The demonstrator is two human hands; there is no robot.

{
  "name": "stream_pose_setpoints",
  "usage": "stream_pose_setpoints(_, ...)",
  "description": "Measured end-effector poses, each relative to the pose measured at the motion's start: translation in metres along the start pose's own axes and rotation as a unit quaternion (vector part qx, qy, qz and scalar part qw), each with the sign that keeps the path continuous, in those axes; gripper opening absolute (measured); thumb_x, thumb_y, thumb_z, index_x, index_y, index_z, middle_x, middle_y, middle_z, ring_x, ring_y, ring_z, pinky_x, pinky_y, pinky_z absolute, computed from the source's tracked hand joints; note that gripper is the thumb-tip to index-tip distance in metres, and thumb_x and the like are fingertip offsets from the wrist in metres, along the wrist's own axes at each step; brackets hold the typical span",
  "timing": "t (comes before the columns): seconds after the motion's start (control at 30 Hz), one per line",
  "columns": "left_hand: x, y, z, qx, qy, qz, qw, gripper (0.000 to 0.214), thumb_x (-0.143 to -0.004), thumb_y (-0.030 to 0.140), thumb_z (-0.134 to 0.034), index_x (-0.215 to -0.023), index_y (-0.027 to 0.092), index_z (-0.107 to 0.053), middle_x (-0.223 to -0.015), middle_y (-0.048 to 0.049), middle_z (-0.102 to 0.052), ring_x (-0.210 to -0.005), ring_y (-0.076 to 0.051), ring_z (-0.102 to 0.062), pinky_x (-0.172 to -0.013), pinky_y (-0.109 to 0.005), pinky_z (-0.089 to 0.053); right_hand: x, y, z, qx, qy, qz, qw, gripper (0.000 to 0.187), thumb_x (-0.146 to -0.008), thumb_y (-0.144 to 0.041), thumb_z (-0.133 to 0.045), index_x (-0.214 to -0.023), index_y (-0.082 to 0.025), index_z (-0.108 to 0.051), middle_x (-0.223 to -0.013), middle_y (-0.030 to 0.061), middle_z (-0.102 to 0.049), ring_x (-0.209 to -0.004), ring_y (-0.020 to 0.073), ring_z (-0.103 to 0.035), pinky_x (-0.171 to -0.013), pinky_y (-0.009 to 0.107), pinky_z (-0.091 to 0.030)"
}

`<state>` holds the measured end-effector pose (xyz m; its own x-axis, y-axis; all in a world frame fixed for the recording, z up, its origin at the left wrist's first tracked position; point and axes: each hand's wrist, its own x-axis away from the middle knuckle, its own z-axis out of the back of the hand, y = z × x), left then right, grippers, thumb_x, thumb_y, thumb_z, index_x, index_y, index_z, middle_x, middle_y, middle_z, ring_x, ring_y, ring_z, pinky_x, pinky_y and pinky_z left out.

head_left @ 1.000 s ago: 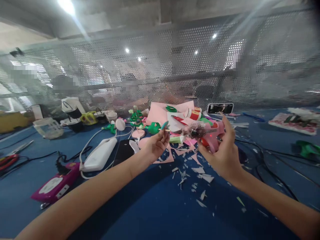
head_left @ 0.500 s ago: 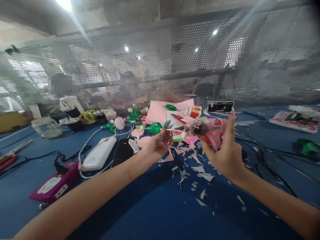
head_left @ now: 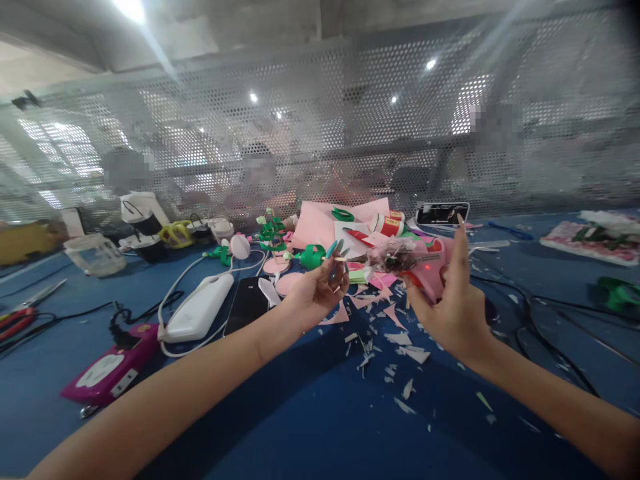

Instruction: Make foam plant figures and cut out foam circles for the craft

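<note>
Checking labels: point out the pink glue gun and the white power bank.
pink glue gun (head_left: 436,270): head view, on its pink body.
white power bank (head_left: 197,310): head view, middle of its casing.

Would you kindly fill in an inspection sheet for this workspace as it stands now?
Surface: blue table, strewn with paper scraps.
Job's things: pink glue gun in right hand; teal-tipped stick in left hand.
Clutter: white power bank, black phone, magenta device, pink paper.
Hands: both raised and closed on their items.
Cables: black cables on the right.
Surroundings: perforated metal screen; people behind it.
</note>
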<state>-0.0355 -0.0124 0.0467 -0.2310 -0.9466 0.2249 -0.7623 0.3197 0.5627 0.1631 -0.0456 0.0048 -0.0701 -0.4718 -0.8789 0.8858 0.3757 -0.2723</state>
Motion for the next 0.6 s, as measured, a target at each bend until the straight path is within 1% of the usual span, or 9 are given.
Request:
stream_pose_setpoints(0.13, -0.0002, -0.0003, 0.0004, 0.005, -0.004, 0.004, 1.000, 0.027, -0.090, 0.010, -0.050, -0.108, 0.018, -0.068, -0.062, -0.0004, -0.066, -0.060, -0.010, -0.064, -0.069, -0.025, -0.051, -0.0005, 0.0000, -0.0003, -0.003, 0.005, 0.003, 1.000, 0.093, -0.081, -0.030, -0.061, -0.151, -0.013, -0.002, -0.124, 0.0212, -0.060, -0.059, 0.0202, -0.066, -0.047, 0.029, -0.053)
stream_pose_setpoints(0.27, -0.0019, 0.0001, 0.0019, 0.006, 0.005, 0.007, 1.000, 0.026, -0.090, 0.011, -0.049, -0.109, 0.017, -0.067, -0.060, -0.0004, -0.065, -0.061, -0.011, -0.064, -0.070, -0.026, -0.051, -0.0009, 0.0007, -0.0010, -0.005, 0.009, 0.003, 1.000, 0.094, -0.079, -0.029, -0.062, -0.151, -0.014, -0.004, -0.129, 0.0220, -0.057, -0.062, 0.0207, -0.067, -0.048, 0.029, -0.053)
stream_pose_setpoints(0.4, -0.0028, 0.0002, 0.0029, 0.005, 0.007, 0.003, 1.000, 0.026, -0.090, 0.010, -0.050, -0.108, 0.017, -0.068, -0.060, -0.0007, -0.066, -0.061, -0.011, -0.064, -0.071, -0.027, -0.050, -0.0005, 0.0024, -0.0017, -0.005, 0.010, -0.001, 1.000, 0.093, -0.079, -0.029, -0.062, -0.151, -0.015, -0.005, -0.122, 0.0202, -0.061, -0.059, 0.0191, -0.065, -0.047, 0.028, -0.052)
stream_pose_setpoints(0.5, -0.0042, 0.0004, 0.0037, 0.010, 0.013, 0.000, 1.000, 0.026, -0.089, 0.010, -0.052, -0.109, 0.018, -0.068, -0.061, -0.0008, -0.065, -0.062, -0.011, -0.064, -0.073, -0.028, -0.049, -0.0001, 0.0024, -0.0008, 0.002, 0.006, 0.003, 1.000, 0.090, -0.081, -0.030, -0.060, -0.151, -0.015, -0.006, -0.120, 0.0204, -0.061, -0.060, 0.0194, -0.065, -0.047, 0.028, -0.051)
stream_pose_setpoints(0.6, -0.0078, 0.0043, 0.0042, -0.003, 0.012, -0.007, 1.000, 0.024, -0.088, 0.011, -0.054, -0.104, 0.021, -0.069, -0.065, -0.0002, -0.066, -0.064, -0.011, -0.064, -0.076, -0.028, -0.050, -0.0003, 0.0004, 0.0008, 0.008, -0.004, 0.007, 1.000, 0.088, -0.081, -0.031, -0.059, -0.151, -0.015, -0.007, -0.109, 0.0180, -0.065, -0.061, 0.0210, -0.065, -0.048, 0.030, -0.051)
